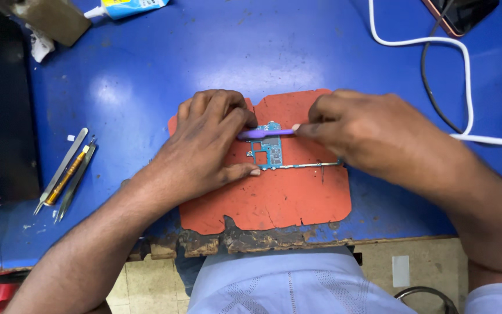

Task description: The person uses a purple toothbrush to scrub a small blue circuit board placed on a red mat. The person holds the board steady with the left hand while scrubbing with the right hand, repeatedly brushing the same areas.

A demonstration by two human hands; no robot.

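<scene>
A small blue-green circuit board lies on a worn red-orange mat at the middle of the blue table. My left hand rests on the mat, thumb at the board's lower left edge and fingers at its upper left, touching the near end of a purple stick-like tool. My right hand pinches the other end of that purple tool, which lies across the top of the board. A thin metal strip runs right from the board under my right hand.
Tweezers and a yellow-handled tool lie at the left. A glue tube sits at the top left, a phone at the top right. White cable and black cable run down the right side. The table's front edge is chipped.
</scene>
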